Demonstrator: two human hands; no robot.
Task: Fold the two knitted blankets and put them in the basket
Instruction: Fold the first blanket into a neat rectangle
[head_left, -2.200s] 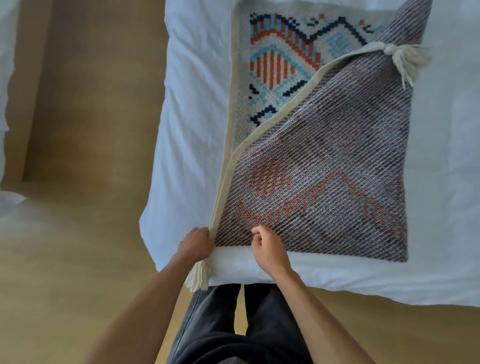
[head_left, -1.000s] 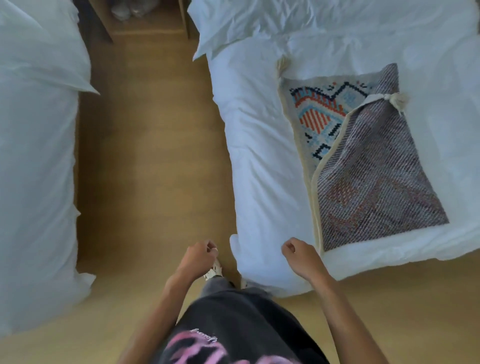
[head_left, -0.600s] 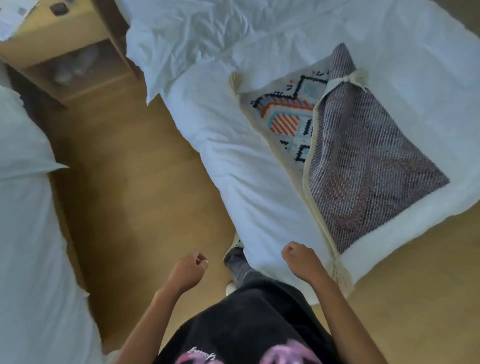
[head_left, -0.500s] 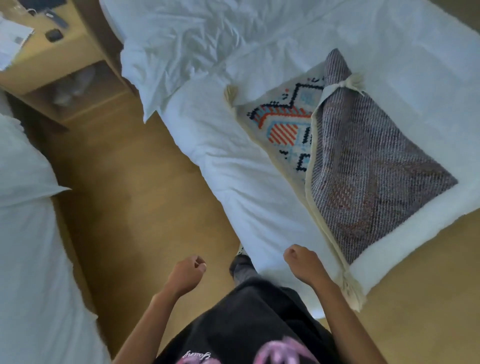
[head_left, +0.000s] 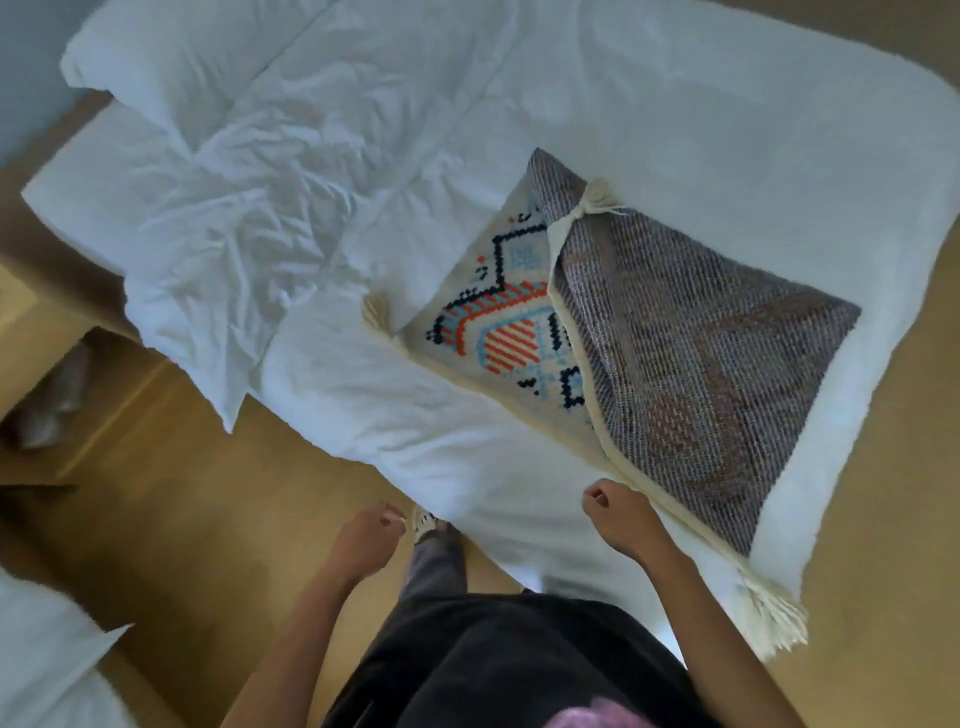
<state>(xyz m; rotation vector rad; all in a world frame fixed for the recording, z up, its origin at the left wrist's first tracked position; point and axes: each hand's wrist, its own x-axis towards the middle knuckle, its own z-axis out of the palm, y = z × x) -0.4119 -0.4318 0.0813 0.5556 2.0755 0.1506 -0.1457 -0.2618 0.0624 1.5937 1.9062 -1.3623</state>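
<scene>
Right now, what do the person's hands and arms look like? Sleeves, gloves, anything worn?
Left hand and right hand: no gloves, rings or watch visible. Both are bare from the wrist to the frame edge, with no sleeves in view. Between them is a dark garment with a pink print at the bottom edge.

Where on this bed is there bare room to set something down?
Widest free patch: smooth duvet beyond the folded blanket, up to the far edge. Also a narrower strip between blanket and rumpled pillow. Crowded: the near corner, where the blanket's tassel overhangs.
</scene>
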